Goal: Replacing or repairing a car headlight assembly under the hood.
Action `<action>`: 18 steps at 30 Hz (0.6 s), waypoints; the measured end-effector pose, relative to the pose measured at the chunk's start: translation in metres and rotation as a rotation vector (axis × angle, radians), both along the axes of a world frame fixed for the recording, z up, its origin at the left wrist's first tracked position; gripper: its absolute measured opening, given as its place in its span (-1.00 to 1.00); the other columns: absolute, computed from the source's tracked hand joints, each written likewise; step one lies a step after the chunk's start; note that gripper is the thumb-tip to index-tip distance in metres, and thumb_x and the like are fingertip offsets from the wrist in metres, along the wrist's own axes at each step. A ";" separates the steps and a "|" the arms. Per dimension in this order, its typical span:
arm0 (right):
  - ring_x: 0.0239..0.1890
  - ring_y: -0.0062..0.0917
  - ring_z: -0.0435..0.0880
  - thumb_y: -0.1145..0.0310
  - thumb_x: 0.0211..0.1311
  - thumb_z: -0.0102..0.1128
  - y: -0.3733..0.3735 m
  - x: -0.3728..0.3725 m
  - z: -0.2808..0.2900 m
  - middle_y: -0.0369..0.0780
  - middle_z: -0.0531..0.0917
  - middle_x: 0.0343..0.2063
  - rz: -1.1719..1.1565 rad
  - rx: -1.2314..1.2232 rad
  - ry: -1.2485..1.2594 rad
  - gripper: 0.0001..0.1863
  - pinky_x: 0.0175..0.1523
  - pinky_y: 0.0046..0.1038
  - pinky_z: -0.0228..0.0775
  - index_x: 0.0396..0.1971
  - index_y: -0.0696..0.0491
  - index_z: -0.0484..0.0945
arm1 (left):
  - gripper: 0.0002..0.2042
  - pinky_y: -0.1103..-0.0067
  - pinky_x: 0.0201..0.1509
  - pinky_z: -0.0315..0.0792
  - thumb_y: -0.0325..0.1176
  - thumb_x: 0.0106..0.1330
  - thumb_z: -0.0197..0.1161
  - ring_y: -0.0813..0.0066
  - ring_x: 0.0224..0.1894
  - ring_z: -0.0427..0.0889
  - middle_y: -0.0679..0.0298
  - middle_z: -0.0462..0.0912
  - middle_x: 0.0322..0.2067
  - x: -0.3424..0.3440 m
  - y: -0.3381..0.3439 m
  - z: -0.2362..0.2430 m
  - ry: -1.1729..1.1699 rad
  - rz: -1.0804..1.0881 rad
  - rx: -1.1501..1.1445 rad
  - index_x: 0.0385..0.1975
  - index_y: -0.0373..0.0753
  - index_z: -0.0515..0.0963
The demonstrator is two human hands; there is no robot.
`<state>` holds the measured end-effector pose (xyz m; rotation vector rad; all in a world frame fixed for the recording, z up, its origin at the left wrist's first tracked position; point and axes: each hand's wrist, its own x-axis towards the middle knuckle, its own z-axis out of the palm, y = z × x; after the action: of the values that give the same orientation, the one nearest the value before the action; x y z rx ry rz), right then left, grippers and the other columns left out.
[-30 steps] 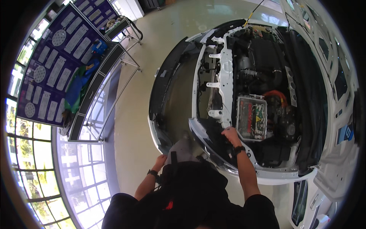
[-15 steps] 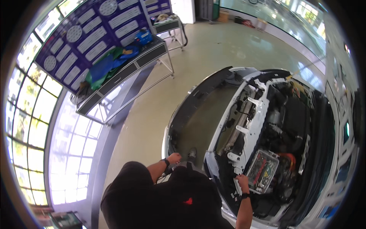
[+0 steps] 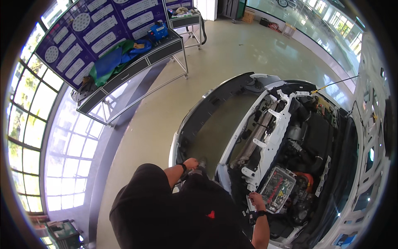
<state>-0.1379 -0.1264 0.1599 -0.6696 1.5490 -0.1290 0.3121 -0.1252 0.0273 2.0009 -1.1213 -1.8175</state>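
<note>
While the person leans over the front of a white car with its bonnet raised, the right hand (image 3: 258,202) rests on the near edge of a clear-lidded rectangular fuse box with red and yellow parts inside (image 3: 278,188), at the near side of the open engine bay (image 3: 309,141); the fingers lie bent against that edge, though whether they clasp it cannot be told. Farther to the left, the left hand (image 3: 191,163) is closed around the near end of the detached dark grey plastic front bumper cover (image 3: 211,112), which curves away from the car's nose. Between the two hands runs the white metal front support frame (image 3: 269,141), with black hoses and housings behind it. A thin prop rod (image 3: 336,84) stands at the far edge of the bay. Well apart, toward the far left of the glossy beige floor (image 3: 232,54), stands a metal-framed display stand with purple panels (image 3: 107,25), carrying a blue and green cloth bundle (image 3: 118,56).
</note>
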 end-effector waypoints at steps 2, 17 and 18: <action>-0.84 -0.73 0.10 0.57 -0.19 0.09 0.001 -0.002 -0.004 -0.42 0.24 -0.81 -0.006 0.013 0.004 -0.87 -0.74 -0.62 -0.17 -0.55 0.04 0.41 | -0.78 0.62 -0.65 0.32 -0.27 0.10 0.00 0.55 -0.63 0.52 0.28 0.55 -0.63 -0.002 0.009 0.003 0.029 0.070 -0.008 -0.51 -0.28 0.53; -0.83 -0.72 0.12 0.59 -0.18 0.07 0.007 -0.004 -0.014 -0.44 0.20 -0.80 -0.030 -0.018 -0.169 -0.77 -0.76 -0.64 -0.12 -0.66 -0.06 0.24 | -0.77 0.57 -0.51 0.42 -0.28 0.13 0.01 0.43 -0.52 0.57 0.19 0.58 -0.52 0.026 0.163 0.011 -0.129 0.383 0.070 -0.42 -0.32 0.51; -0.84 -0.73 0.11 0.58 -0.17 0.06 0.011 -0.006 -0.015 -0.44 0.19 -0.80 -0.060 -0.047 -0.193 -0.76 -0.76 -0.65 -0.12 -0.67 -0.08 0.23 | -0.77 0.57 -0.51 0.42 -0.28 0.13 0.01 0.43 -0.52 0.57 0.19 0.58 -0.52 0.026 0.178 0.014 -0.130 0.383 0.077 -0.42 -0.32 0.51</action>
<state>-0.1435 -0.1150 0.1446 -0.6289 1.3844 -0.2682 0.3386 0.0526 0.0416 2.2187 -0.6445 -1.5746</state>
